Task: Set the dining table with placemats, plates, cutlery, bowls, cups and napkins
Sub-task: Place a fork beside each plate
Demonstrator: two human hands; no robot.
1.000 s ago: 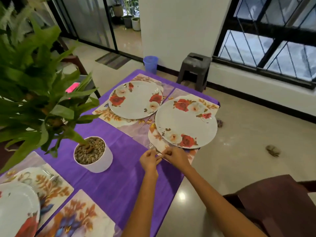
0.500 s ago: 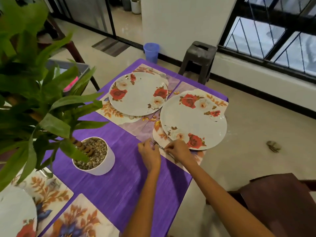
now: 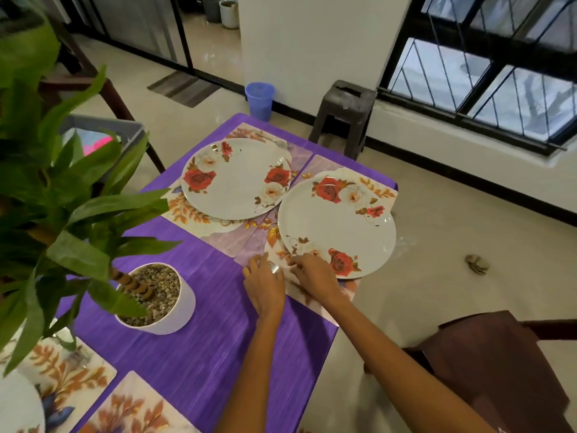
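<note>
- Two flowered plates in full view at the far end of the table [image 3: 193,364], which has a purple cloth over it: the left plate [image 3: 235,179] and the right plate [image 3: 337,228], rims nearly touching.
- A third plate [image 3: 15,407] pokes in at the near left corner, mostly cut off.
- Placemats, I count four: one under the left plate [image 3: 187,210], one under the right plate [image 3: 307,295], and two at the near edge, the near left mat [image 3: 71,376] and the near middle mat [image 3: 131,407].
- Both hands are down on the right plate's mat, just at the plate's near rim.
- Left hand [image 3: 263,284] lies palm down, fingers loosely curled. There's one small shiny bit of cutlery [image 3: 274,268] peeking out between the two hands. Looks like metal, can't tell if it's a fork or a spoon.
- Right hand [image 3: 315,276] has its fingertips bunched together right by that shiny piece, touching the mat beside the plate. Honestly can't tell which hand actually has hold of it, or whether either does.
- One potted plant [image 3: 156,300] in a white pot full of pebbles, left of the hands, leaves filling the left side.
- On the floor past the table: one blue bin [image 3: 259,100], one dark stool [image 3: 346,115].
- One brown chair [image 3: 493,370] near right.
</note>
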